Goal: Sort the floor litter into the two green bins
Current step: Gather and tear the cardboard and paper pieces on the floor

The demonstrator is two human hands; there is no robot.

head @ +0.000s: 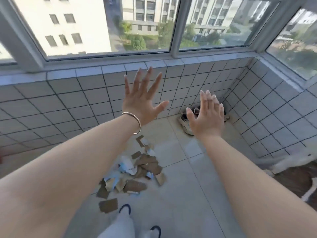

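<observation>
A pile of floor litter [137, 170] lies on the pale tiled floor: torn brown cardboard pieces mixed with white and light-blue paper scraps. One loose cardboard piece [108, 205] lies nearer my feet. My left hand [142, 100], with a metal bangle on the wrist, is stretched out ahead, fingers spread, holding nothing. My right hand [207, 115] is also held out flat with fingers apart and empty. Both hands hover well above the pile. No green bin is in view.
A low tiled wall [68, 100] with windows above runs across the front and right. A pair of worn shoes [186, 121] sits in the far corner. A dark mat with white fringe [298, 179] lies at the right. My slippered feet [125, 207] stand near the pile.
</observation>
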